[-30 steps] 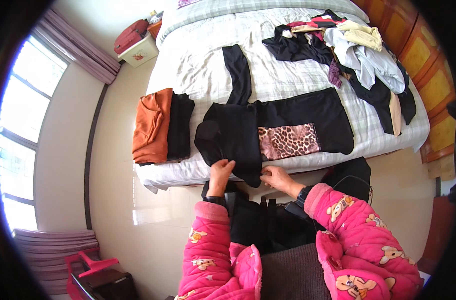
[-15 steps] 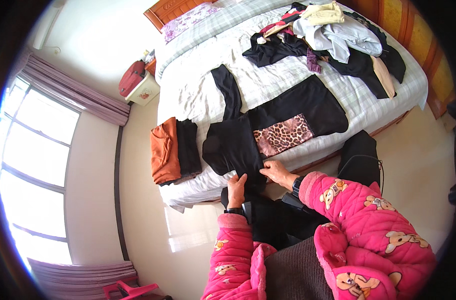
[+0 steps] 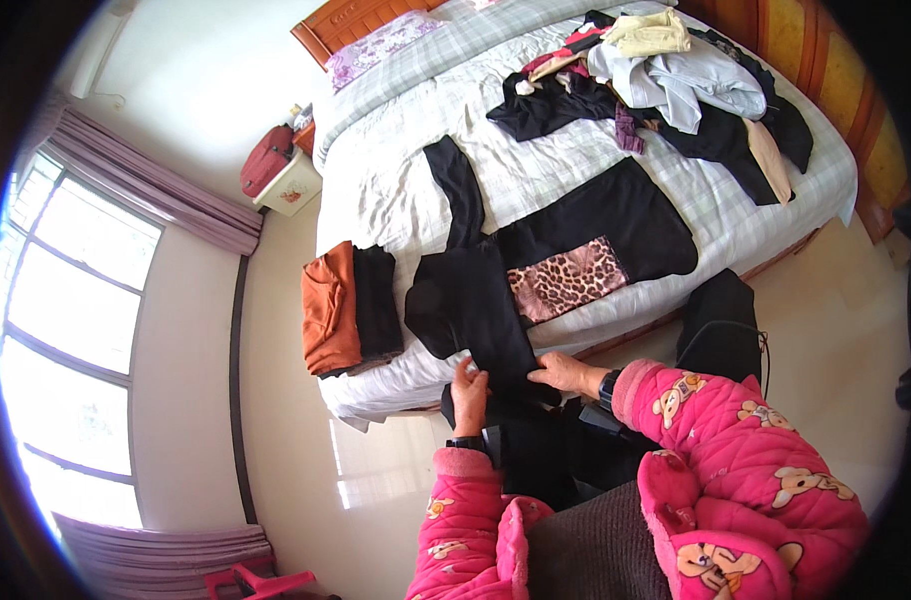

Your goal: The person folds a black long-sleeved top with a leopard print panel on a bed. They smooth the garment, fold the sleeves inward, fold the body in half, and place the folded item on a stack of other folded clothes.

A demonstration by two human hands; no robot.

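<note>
A black long-sleeved top (image 3: pixel 616 205) lies spread on the bed, its leopard-print panel (image 3: pixel 568 280) facing up near the front edge. One sleeve (image 3: pixel 457 190) stretches toward the far side. The other sleeve (image 3: pixel 496 325) is laid toward me and hangs over the bed's edge. My left hand (image 3: pixel 470 396) pinches the left side of this sleeve near its end, thumb against fingers. On the opposite side, my right hand (image 3: pixel 568 373) grips the sleeve's edge. The sleeve's lowest part merges with my dark trousers and is hard to make out.
Left of the top, a folded stack holds an orange garment (image 3: pixel 331 308) beside black ones (image 3: pixel 378 300). A loose heap of clothes (image 3: pixel 676 85) covers the bed's far right. A white checked sheet (image 3: pixel 376 195) covers the bed. Beyond it stand a small cabinet (image 3: pixel 289 185) and a red bag (image 3: pixel 268 160).
Both hands have come a little nearer to me, drawing the black sleeve's end down and straighter over the bed's edge. The stack and the heap have stayed put.
</note>
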